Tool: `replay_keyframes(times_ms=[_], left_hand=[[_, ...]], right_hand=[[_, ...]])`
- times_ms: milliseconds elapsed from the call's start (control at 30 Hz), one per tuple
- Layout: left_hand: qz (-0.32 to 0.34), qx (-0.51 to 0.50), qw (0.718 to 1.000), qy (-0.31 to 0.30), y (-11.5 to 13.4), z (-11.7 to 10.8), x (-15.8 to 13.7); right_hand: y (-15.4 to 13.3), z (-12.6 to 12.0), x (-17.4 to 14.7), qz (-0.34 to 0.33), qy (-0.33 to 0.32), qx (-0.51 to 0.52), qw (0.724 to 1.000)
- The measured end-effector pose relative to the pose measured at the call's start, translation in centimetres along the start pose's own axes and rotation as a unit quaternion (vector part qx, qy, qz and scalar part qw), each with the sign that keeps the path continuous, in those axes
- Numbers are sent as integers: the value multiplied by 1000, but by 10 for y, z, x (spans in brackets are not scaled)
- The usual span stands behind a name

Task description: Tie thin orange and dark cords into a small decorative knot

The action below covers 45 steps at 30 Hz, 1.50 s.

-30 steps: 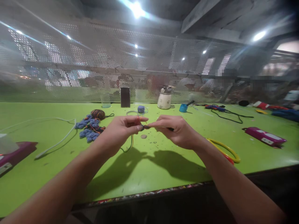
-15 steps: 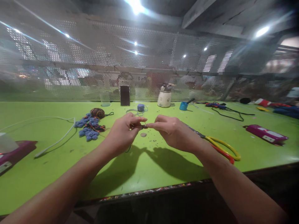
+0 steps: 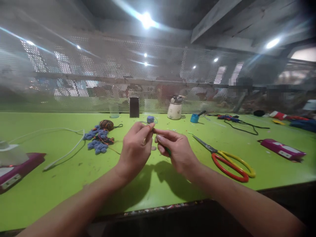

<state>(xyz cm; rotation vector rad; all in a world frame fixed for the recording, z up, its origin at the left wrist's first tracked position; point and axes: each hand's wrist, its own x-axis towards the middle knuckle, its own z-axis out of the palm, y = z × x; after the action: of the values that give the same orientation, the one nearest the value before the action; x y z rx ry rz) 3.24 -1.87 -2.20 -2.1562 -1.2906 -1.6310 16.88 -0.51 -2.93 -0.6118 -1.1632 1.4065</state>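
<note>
My left hand [image 3: 137,144] is closed with thumb and index pinched together. An orange strand of yarn [image 3: 148,126] runs over its index finger, and the small dark piece in the pinch is mostly hidden. My right hand [image 3: 176,148] is closed around a slim crochet hook, whose green handle [image 3: 167,151] shows under the fingers. The two sets of fingertips meet over the table. Left of them lie blue crocheted pieces [image 3: 98,146] and a dark multicoloured yarn ball [image 3: 106,124], from which a thin strand trails. Behind my hands is a small blue yarn ball [image 3: 150,119].
Large scissors [image 3: 230,166] with red and yellow handles lie to the right on the green table [image 3: 74,197]. Purple power strips [image 3: 282,149] sit at both sides. A phone [image 3: 134,107], a flask [image 3: 174,108] and a blue pot [image 3: 194,118] stand behind.
My right hand has turned and curled its fingers, so the green handle now shows. My left hand has rolled more upright. The view has tilted slightly upward, uncovering the scissors.
</note>
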Motion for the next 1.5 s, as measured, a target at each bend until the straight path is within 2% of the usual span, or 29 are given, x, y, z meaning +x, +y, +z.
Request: replay_keyframes(times_ms=[100, 167, 300, 367, 433, 533, 700, 833, 933, 1033, 1300, 1500], left_hand=[[-67, -107, 992, 29, 4, 0, 2], [-131, -179, 975, 33, 7, 1, 3], [-273, -344, 897, 49, 11, 1, 5], [-312, -408, 856, 52, 11, 0, 6], [-333, -443, 831, 46, 9, -1, 7], [-340, -453, 824, 28, 6, -4, 8], [-325, -455, 829, -9, -1, -10, 11], [-333, -437, 834, -56, -8, -17, 18], [-328, -419, 843, -79, -12, -22, 23], [-329, -416, 842, -100, -15, -25, 27], [-329, -467, 809, -138, -19, -24, 28], [-334, -468, 803, -154, -19, -24, 27]], right_hand=[[-1, 1, -2, -26, 3, -4, 1000], [-1, 0, -2, -58, 0, -29, 998], [-2, -5, -1, -146, -10, -108, 983], [-2, -7, 0, -199, -20, -155, 967], [-2, -10, 2, -259, -36, -212, 942], [-2, -13, 4, -332, -52, -294, 895], [-7, -20, 8, -402, -86, -396, 821], [-14, -26, 9, -416, -121, -486, 759], [-19, -28, 7, -402, -139, -520, 741], [-22, -28, 5, -372, -156, -515, 757], [-27, -25, 3, -275, -174, -399, 857], [-25, -24, 4, -231, -172, -323, 902]])
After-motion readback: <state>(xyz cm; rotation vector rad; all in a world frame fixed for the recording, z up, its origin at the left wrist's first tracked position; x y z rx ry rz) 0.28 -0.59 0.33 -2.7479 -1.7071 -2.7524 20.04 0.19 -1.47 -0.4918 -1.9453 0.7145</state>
